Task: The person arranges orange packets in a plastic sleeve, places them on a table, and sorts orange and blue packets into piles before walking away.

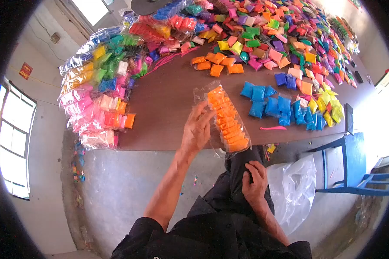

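My left hand (197, 128) is at the table's front edge, its fingers pinching the left side of a clear plastic bag. Inside that bag (229, 120) is a stacked column of orange packets, tilted slightly, its lower end over the table edge. My right hand (255, 181) rests on my dark trouser leg below the table, fingers spread and apart from the bag. Loose orange packets (217, 70) lie on the table beyond the bag. To the right of it are blue packets (258, 93) and a pink plastic tool (273, 128).
Filled bags of coloured packets (84, 103) line the table's (155, 99) left side. A large heap of loose packets (285, 26) covers the back. Yellow packets (328, 103) are at the right. A blue chair (354, 159) and a clear plastic sack (291, 190) are below right.
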Available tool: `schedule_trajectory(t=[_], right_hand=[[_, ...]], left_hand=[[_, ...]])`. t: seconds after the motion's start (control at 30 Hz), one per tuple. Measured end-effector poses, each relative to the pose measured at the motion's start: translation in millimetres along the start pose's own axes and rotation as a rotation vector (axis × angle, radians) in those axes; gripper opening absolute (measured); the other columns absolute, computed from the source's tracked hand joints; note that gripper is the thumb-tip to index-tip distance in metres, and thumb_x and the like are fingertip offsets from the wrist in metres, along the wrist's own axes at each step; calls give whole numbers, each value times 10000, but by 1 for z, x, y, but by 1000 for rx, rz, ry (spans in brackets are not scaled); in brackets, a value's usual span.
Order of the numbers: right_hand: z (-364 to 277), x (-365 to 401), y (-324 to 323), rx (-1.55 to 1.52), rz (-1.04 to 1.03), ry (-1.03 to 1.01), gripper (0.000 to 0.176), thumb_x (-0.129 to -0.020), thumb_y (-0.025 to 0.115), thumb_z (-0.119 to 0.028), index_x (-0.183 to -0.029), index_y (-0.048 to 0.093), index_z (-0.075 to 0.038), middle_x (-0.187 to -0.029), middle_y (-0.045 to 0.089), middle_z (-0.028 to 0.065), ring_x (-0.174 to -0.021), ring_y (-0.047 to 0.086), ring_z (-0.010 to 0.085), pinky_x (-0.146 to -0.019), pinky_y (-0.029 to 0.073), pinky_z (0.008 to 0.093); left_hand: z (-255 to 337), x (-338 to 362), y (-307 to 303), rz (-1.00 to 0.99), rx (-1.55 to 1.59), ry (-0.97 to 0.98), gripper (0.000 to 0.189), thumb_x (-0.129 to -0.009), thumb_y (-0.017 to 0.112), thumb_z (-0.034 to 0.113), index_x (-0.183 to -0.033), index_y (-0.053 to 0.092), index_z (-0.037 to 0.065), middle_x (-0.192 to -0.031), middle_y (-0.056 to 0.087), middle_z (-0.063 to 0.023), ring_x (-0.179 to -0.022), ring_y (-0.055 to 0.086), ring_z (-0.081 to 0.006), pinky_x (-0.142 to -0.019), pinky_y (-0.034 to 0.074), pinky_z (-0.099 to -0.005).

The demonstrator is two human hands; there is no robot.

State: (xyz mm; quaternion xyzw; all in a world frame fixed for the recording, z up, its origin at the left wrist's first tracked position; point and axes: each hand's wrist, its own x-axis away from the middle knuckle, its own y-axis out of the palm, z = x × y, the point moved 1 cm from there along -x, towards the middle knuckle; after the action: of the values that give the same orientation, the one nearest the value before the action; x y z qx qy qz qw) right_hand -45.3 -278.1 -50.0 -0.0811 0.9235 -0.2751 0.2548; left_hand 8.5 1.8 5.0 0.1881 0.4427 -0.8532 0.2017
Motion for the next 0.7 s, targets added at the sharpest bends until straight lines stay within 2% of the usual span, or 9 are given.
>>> schedule_trajectory(t=[0.17, 0.27, 0.37, 0.47, 0.57, 0.7], right_hand=[[0, -1, -3, 3, -13, 11, 227, -872, 656, 1, -1091, 704, 32, -1204, 654, 209, -1131, 630, 380, -1001, 506, 452], [-2, 0, -2, 10, -4, 8, 227, -867, 655, 6, -1087, 706, 31, -1196, 657, 207, -1127, 632, 380, -998, 508, 453], [-1, 0, -2, 13, -5, 10, 231, -862, 656, 11, -1086, 709, 29, -1189, 662, 204, -1123, 634, 381, -1000, 507, 451], [-2, -1, -1, -7, 2, 25, 231, -858, 658, 13, -1083, 711, 28, -1184, 665, 203, -1120, 635, 382, -1001, 507, 450], [-1, 0, 0, -3, 10, 16, 224, -862, 659, 10, -1079, 711, 29, -1186, 664, 205, -1119, 636, 382, -998, 507, 450], [0, -1, -1, -19, 10, 4, 219, -866, 658, 9, -1078, 710, 32, -1186, 664, 207, -1120, 637, 380, -994, 508, 450]], left_hand=[[5, 6, 6, 3, 17, 6, 477, -839, 567, -140, -1232, 708, 93, -1462, 534, -164, -1111, 666, -310, -947, 573, -397], [3, 6, 4, 5, -11, 25, 477, -839, 567, -141, -1227, 711, 95, -1460, 535, -164, -1117, 663, -301, -939, 574, -393], [8, 5, -1, -42, -5, -28, 442, -844, 621, -124, -1216, 713, 95, -1461, 536, -157, -1157, 636, -312, -988, 554, -423], [11, 10, -3, -27, -13, -1, 450, -842, 617, -122, -1224, 708, 96, -1470, 524, -163, -1164, 629, -317, -983, 556, -435], [12, 20, -4, -8, -37, 19, 457, -835, 585, -123, -1209, 721, 102, -1464, 533, -154, -1143, 643, -308, -942, 570, -404], [19, 32, -6, -76, -73, 34, 424, -874, 605, -104, -1222, 713, 114, -1486, 510, -163, -1207, 604, -327, -970, 571, -424]])
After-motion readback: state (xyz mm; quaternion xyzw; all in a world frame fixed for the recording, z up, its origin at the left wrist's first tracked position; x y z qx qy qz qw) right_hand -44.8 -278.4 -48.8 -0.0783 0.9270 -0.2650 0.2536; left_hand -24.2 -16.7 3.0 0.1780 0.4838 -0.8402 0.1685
